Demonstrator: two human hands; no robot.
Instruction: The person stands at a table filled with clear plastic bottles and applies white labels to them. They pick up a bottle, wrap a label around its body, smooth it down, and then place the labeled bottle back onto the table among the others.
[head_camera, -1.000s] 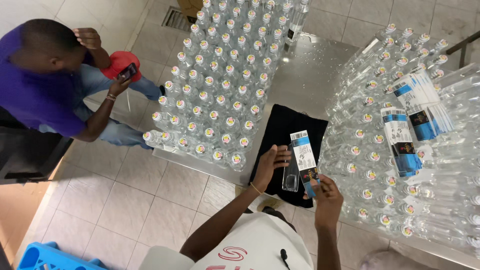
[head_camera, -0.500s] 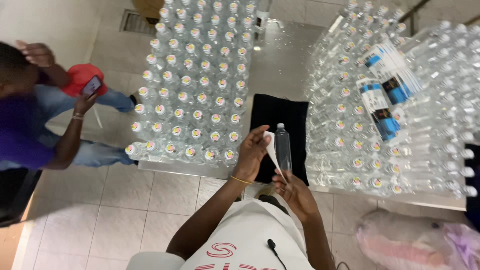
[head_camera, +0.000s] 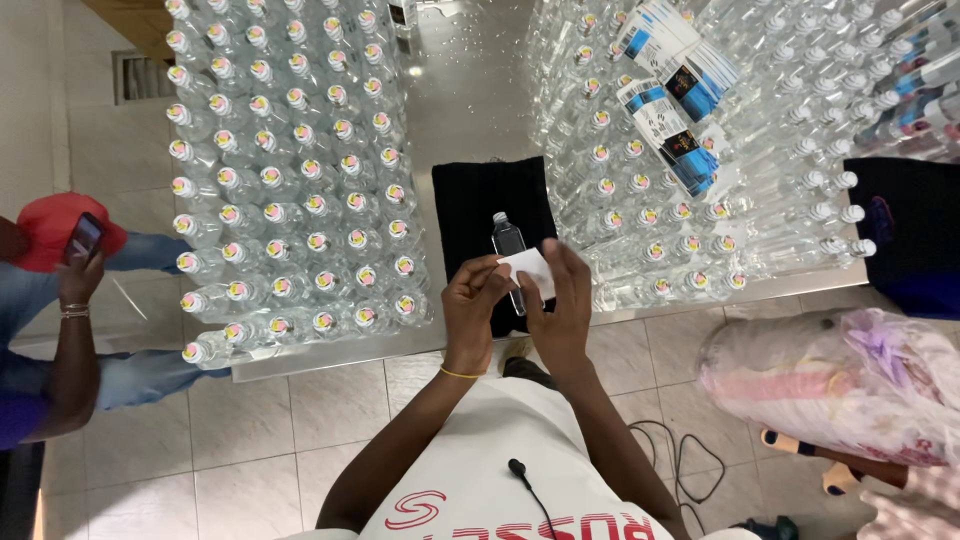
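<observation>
My left hand (head_camera: 470, 300) and right hand (head_camera: 558, 305) close fingers on the label (head_camera: 528, 268), pressing it round the bottle (head_camera: 508, 240), cap at twelve. Smoothing should come next.

Pink plastic bag (head_camera: 850, 385), co-worker's phone (head_camera: 83, 238), red cap (head_camera: 50, 225).

Clear bottle (head_camera: 508, 243), black cloth (head_camera: 477, 205).

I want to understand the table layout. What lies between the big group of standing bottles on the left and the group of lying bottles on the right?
In the head view, a black cloth lies there, with bare metal table beyond it. On the cloth, both hands hold one clear bottle.
</observation>
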